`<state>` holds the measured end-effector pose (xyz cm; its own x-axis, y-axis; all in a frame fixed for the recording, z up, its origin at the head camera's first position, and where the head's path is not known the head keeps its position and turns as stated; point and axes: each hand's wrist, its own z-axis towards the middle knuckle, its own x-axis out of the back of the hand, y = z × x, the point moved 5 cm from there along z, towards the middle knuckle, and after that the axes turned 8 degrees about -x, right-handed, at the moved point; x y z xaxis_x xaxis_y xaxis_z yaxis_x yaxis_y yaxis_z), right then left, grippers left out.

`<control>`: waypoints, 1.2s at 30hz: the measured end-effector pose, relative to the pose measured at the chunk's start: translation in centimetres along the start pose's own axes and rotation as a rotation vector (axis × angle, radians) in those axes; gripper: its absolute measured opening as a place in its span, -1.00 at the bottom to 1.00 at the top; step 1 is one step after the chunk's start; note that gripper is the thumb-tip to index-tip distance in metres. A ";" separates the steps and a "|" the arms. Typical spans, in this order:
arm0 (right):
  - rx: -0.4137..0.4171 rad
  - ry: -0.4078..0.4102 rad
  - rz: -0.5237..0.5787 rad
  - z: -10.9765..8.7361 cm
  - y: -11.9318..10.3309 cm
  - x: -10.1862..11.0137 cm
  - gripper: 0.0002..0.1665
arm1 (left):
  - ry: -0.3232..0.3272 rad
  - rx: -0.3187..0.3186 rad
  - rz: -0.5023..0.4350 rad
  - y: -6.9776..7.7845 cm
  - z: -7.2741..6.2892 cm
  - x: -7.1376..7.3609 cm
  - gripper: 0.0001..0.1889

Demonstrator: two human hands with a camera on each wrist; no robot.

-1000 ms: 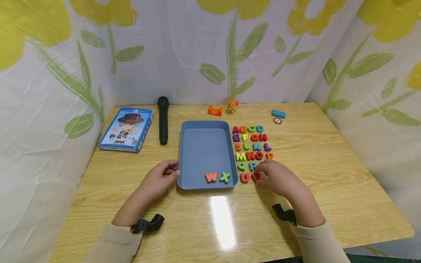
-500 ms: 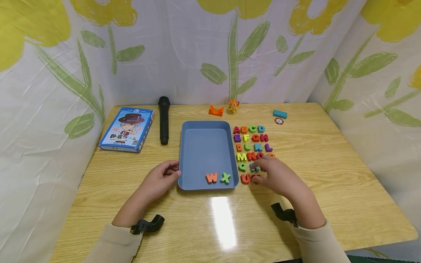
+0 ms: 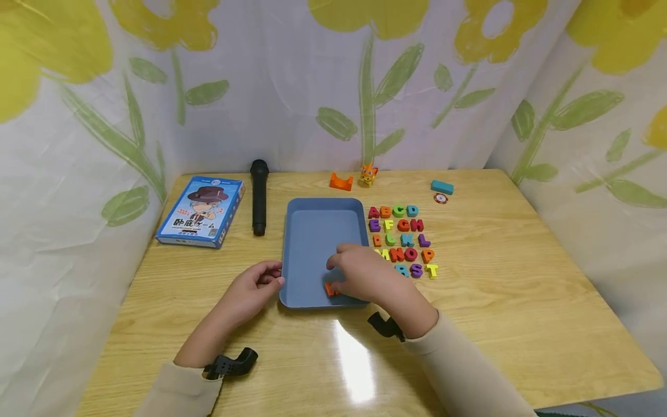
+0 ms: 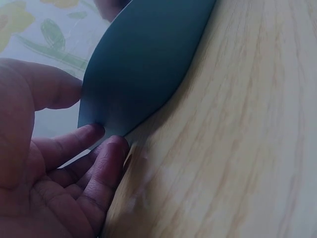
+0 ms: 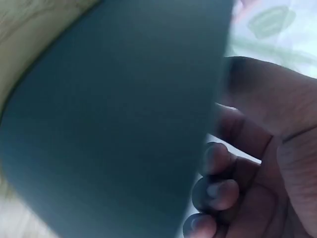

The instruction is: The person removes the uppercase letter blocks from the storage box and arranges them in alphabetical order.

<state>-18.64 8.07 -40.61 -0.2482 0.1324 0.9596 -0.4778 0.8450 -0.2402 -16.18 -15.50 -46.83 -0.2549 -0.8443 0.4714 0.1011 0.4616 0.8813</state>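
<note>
A blue-grey tray [image 3: 325, 231] lies on the table. My left hand [image 3: 255, 289] holds its near left edge; the thumb [image 4: 57, 87] meets the rim and bent fingertips [image 4: 116, 144] touch the outer wall. My right hand [image 3: 362, 275] reaches over the tray's near right part, index finger and thumb apart with nothing seen between them. Beside the thumb, an orange letter W [image 3: 330, 289] shows in part on the tray floor. The green X in the tray is hidden under this hand. In the right wrist view the tray wall [image 5: 109, 119] covers the fingertips.
Rows of coloured toy letters [image 3: 410, 255] stand right of the tray, their nearest ones behind the right forearm. A blue game box [image 3: 200, 211] and a black microphone [image 3: 259, 197] lie left. Toward the back are an orange piece [image 3: 341, 182], a figurine [image 3: 368, 174], a teal block [image 3: 442, 186] and a chip [image 3: 440, 198].
My right hand has moved left from the letters U and V to over the tray, covering X and part of W. The left hand stays at the tray's edge.
</note>
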 end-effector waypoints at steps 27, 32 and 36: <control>0.027 -0.040 -0.005 0.8 -0.9 -1.7 -0.86 | 0.018 0.006 0.001 -0.2 0.1 -0.2 -0.49; 0.049 -0.030 0.013 0.7 -1.1 -1.7 -0.87 | 0.020 0.016 0.006 -0.4 0.0 -0.2 -0.49; 0.061 -0.012 0.081 0.5 -0.8 -0.7 -0.82 | 0.026 0.016 0.001 -0.5 0.0 -0.2 -0.50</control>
<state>-18.51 7.11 -41.14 -0.2978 0.1924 0.9350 -0.5065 0.7984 -0.3256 -16.16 -15.56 -47.33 -0.2301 -0.8503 0.4733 0.0858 0.4667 0.8802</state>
